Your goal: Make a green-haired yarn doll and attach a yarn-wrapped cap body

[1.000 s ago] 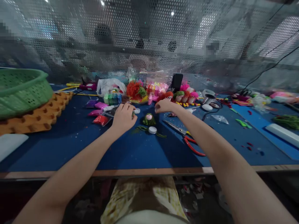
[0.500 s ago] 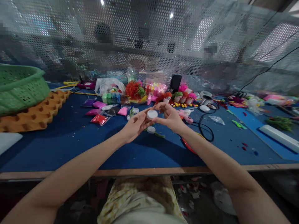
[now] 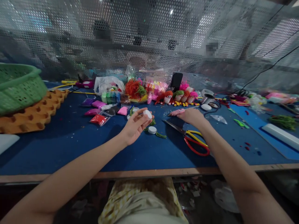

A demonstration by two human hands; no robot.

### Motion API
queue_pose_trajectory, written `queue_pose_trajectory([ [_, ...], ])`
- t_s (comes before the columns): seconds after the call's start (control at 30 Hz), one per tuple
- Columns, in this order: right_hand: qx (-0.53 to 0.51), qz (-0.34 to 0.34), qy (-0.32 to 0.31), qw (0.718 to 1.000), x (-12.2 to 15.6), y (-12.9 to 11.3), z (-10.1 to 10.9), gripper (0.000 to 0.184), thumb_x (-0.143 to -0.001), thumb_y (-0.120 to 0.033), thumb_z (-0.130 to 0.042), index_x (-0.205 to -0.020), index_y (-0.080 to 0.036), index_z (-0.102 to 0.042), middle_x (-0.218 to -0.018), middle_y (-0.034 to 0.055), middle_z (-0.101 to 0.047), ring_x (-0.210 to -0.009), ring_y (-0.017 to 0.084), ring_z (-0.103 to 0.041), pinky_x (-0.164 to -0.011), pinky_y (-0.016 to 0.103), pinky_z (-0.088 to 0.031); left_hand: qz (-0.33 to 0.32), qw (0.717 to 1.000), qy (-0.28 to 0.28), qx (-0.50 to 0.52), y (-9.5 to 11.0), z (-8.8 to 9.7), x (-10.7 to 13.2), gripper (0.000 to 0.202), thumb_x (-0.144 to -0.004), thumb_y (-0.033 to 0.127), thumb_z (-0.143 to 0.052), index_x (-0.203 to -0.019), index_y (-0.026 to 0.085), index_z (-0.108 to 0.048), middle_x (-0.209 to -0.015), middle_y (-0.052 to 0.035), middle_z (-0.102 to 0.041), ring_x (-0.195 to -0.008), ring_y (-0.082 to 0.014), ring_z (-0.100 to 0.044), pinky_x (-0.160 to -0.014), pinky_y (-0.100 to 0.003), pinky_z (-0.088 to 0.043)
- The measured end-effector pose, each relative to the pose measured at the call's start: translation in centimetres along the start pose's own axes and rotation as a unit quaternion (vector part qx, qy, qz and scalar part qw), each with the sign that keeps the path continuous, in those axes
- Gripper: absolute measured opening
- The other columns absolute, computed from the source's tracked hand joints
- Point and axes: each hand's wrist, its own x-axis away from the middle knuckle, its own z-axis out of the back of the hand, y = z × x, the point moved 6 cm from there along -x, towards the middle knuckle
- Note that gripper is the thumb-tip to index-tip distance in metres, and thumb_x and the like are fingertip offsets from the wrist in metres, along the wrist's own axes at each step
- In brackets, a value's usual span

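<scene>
Between the fingertips of my left hand (image 3: 133, 128) is a small white round lid (image 3: 147, 114), raised above the blue table. My right hand (image 3: 192, 116) reaches over the table and closes on a pink glue gun (image 3: 177, 112), whose nozzle points left; its handle is hidden under the palm. Below my left fingers lies another white round lid (image 3: 152, 130), with a green fuzzy strip (image 3: 161, 135) beside it. Large scissors (image 3: 196, 145) with red and yellow handles rest near my right forearm, blades partly spread.
Packets of coloured material (image 3: 99, 119) lie left of centre. Small yarn-haired figures (image 3: 178, 97) and a dark phone-like object (image 3: 176, 81) stand at the back. A green basket (image 3: 21, 88) sits on an orange egg tray (image 3: 35, 116) at left. A white bar (image 3: 281, 137) lies right.
My right hand has let go of the white lid and moved right to the pink glue gun. The left hand keeps the lid, shifted slightly left. The scissors are now uncovered.
</scene>
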Motion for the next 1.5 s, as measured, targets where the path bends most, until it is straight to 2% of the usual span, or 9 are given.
queue_pose_trajectory([
  [0.17,-0.028,-0.04,-0.016,0.999,-0.3,2.5,-3.3,0.035,-0.098,-0.042,-0.063,-0.125,-0.019,-0.064,-0.129,0.0092,-0.066,-0.111,0.022,-0.066,-0.095,0.043,-0.058,-0.013,0.999,0.028,-0.027,0.1,0.6,-0.1,0.026,-0.085,0.011,-0.077,-0.107,0.019,-0.067,-0.1,-0.0019,-0.078,-0.098,-0.0154,-0.078,-0.097,-0.026,-0.061],
  [0.4,-0.073,-0.126,0.078,0.986,0.3,3.9,-2.6,0.045,-0.097,-0.041,-0.049,-0.122,-0.006,-0.059,-0.111,0.0263,-0.072,-0.102,0.037,-0.07,-0.08,0.042,-0.053,-0.019,0.995,0.062,-0.078,-0.2,1.7,0.3,0.027,-0.089,0.03,-0.077,-0.111,0.023,-0.063,-0.088,0.0021,-0.075,-0.073,-0.0104,-0.075,-0.074,-0.023,-0.063],
  [0.73,-0.109,-0.16,0.158,0.968,0.5,4.2,-2.0,0.057,-0.091,-0.041,-0.05,-0.134,-0.003,-0.049,-0.126,0.0305,-0.066,-0.118,0.04,-0.065,-0.094,0.047,-0.051,-0.026,0.97,0.023,-0.243,0.2,1.8,0.6,0.039,-0.084,0.037,-0.077,-0.118,0.024,-0.062,-0.115,-0.0033,-0.07,-0.091,-0.0161,-0.075,-0.089,-0.031,-0.063],
  [0.83,-0.11,-0.155,0.152,0.97,0.5,4.1,-2.5,0.05,-0.09,-0.039,-0.05,-0.126,-0.006,-0.056,-0.121,0.0283,-0.068,-0.116,0.04,-0.065,-0.095,0.048,-0.051,-0.056,0.893,0.015,-0.447,1.8,2.0,0.7,0.037,-0.084,0.037,-0.074,-0.115,0.023,-0.062,-0.115,-0.0061,-0.068,-0.086,-0.0193,-0.072,-0.073,-0.031,-0.061],
  [0.97,-0.114,-0.153,0.153,0.97,0.5,4.2,-2.8,0.048,-0.09,-0.041,-0.05,-0.124,-0.009,-0.058,-0.119,0.026,-0.07,-0.111,0.038,-0.066,-0.091,0.047,-0.051,-0.05,0.68,0.03,-0.731,2.9,2.8,0.5,0.03,-0.085,0.026,-0.061,-0.114,0.019,-0.062,-0.101,-0.0094,-0.073,-0.079,-0.0263,-0.068,-0.073,-0.041,-0.054],
  [1.1,-0.12,-0.152,0.157,0.969,0.6,4.3,-2.7,0.046,-0.09,-0.041,-0.05,-0.122,-0.009,-0.06,-0.116,0.0261,-0.071,-0.108,0.038,-0.067,-0.088,0.047,-0.051,-0.169,0.599,0.011,-0.783,3.6,1.7,-0.4,0.042,-0.085,0.02,-0.054,-0.126,0.015,-0.06,-0.126,-0.0176,-0.068,-0.118,-0.0366,-0.063,-0.096,-0.047,-0.05],
  [1.2,-0.125,-0.148,0.164,0.967,0.6,4.2,-2.4,0.047,-0.09,-0.042,-0.049,-0.122,-0.009,-0.06,-0.116,0.0263,-0.071,-0.107,0.039,-0.067,-0.087,0.046,-0.051,-0.218,0.601,-0.092,-0.763,3.8,-0.1,-2.7,0.043,-0.082,0.018,-0.056,-0.123,0.012,-0.066,-0.128,-0.0194,-0.068,-0.124,-0.0373,-0.059,-0.112,-0.051,-0.04],
  [1.33,-0.13,-0.14,0.172,0.966,0.5,4.0,-2.1,0.048,-0.09,-0.041,-0.048,-0.123,-0.008,-0.059,-0.117,0.0262,-0.07,-0.108,0.037,-0.067,-0.087,0.044,-0.051,-0.094,0.715,-0.234,-0.652,3.5,-1.4,-6.7,0.048,-0.062,0.022,-0.081,-0.109,0.022,-0.076,-0.124,-0.0135,-0.074,-0.122,-0.0361,-0.062,-0.111,-0.044,-0.041],
  [1.5,-0.126,-0.132,0.145,0.973,0.0,4.1,-2.9,0.035,-0.087,-0.037,-0.052,-0.104,-0.012,-0.068,-0.098,0.0218,-0.074,-0.096,0.036,-0.069,-0.081,0.042,-0.052,-0.039,0.76,-0.222,-0.609,3.4,-1.3,-8.7,0.037,-0.057,0.02,-0.085,-0.093,0.022,-0.079,-0.105,-0.0106,-0.079,-0.101,-0.0298,-0.07,-0.096,-0.037,-0.048],
])
